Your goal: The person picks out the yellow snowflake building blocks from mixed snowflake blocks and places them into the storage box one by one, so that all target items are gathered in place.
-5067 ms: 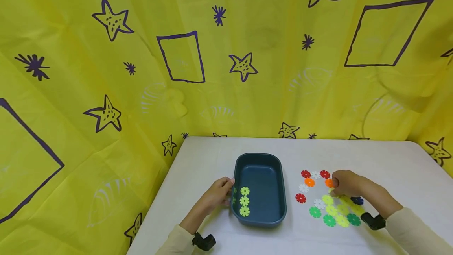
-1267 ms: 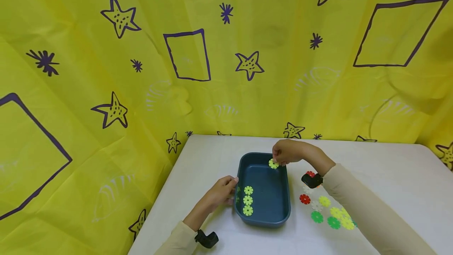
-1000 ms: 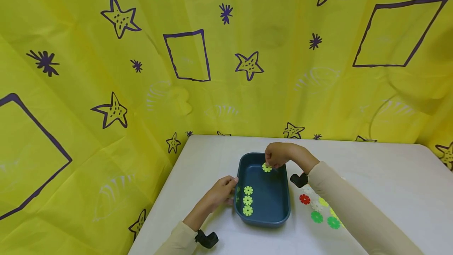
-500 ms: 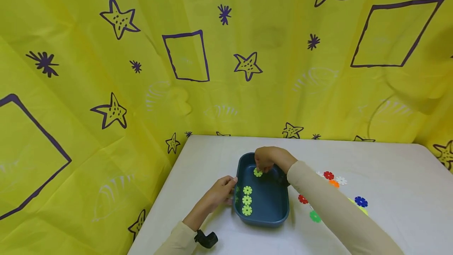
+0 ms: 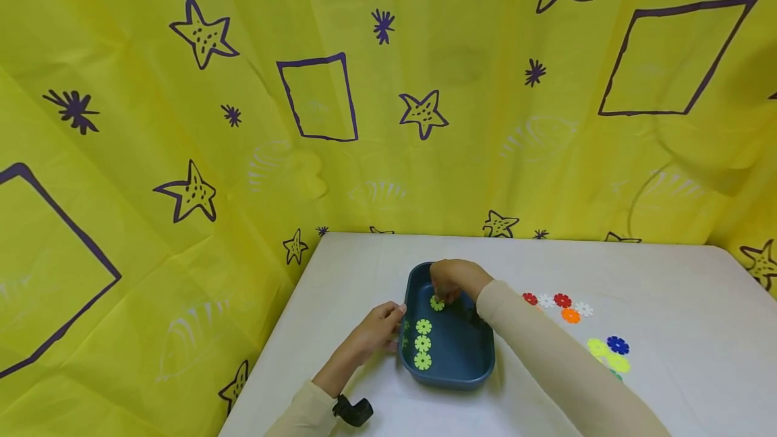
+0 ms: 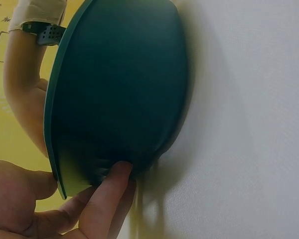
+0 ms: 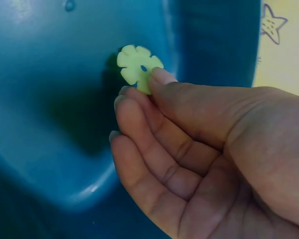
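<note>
Head: right hand point(image 5: 450, 280) has brought a yellow-green disc point(image 5: 436, 303) from the tray's point(image 5: 458, 364) far-right corner to just beyond the row of three discs point(image 5: 423, 342); nearly in line, I judge | Left wrist: left hand point(image 6: 60, 221) grips the tray's left wall | Right wrist: thumb, hidden from head view, pinches the disc against the fingers.

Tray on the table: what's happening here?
A person's right hand pinches a yellow-green flower-shaped disc inside the dark blue tray, while the left hand grips the tray's left side. Three matching discs lie in a row inside along that side. More discs in several colours lie on the table to the right, some partly hidden by the sleeve.
</note>
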Motion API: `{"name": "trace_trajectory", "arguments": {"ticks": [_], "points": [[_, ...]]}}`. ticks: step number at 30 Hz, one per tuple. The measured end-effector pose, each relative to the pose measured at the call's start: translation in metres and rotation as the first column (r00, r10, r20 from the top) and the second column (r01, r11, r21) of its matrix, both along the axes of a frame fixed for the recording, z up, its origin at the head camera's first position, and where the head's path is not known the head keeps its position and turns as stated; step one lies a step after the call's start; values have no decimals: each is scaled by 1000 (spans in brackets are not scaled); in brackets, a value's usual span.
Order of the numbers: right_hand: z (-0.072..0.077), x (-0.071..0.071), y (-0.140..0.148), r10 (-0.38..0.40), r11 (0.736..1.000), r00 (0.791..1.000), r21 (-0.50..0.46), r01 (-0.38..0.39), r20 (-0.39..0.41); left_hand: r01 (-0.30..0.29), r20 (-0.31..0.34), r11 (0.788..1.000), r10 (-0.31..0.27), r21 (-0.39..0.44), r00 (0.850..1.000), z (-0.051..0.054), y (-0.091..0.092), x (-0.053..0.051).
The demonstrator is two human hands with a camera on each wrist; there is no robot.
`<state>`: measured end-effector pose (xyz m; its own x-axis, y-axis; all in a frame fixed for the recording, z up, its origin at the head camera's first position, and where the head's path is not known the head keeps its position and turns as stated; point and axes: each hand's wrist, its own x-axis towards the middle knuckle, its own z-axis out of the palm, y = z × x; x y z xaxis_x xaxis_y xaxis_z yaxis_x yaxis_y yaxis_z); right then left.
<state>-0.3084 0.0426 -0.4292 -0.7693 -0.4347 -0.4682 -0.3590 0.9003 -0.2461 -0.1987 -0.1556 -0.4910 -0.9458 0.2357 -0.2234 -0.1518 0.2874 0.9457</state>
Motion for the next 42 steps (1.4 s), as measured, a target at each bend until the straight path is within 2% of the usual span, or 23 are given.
{"name": "trace_trajectory", "arguments": {"ticks": [3, 9, 20, 29, 42], "points": [[-5, 0, -5, -28, 999, 1000, 42, 28, -8, -3, -1, 1000, 3, 1, 1000, 0, 0, 0], [-8, 3, -14, -1, 995, 1000, 102, 4, -24, -8, -9, 1000, 8, -3, 1000, -1, 0, 1], [-10, 7, -20, -37, 999, 999, 17, 36, 26, -3, -10, 1000, 3, -14, 1000, 0, 0, 1], [-10, 9, -21, 3, 1000, 998, 6, -4, 67, -2, -10, 1000, 2, -1, 1000, 2, 0, 2], [-12, 12, -22, 8, 1000, 999, 15, -9, 44, 1, -1, 1000, -1, -3, 1000, 2, 0, 2]]}}
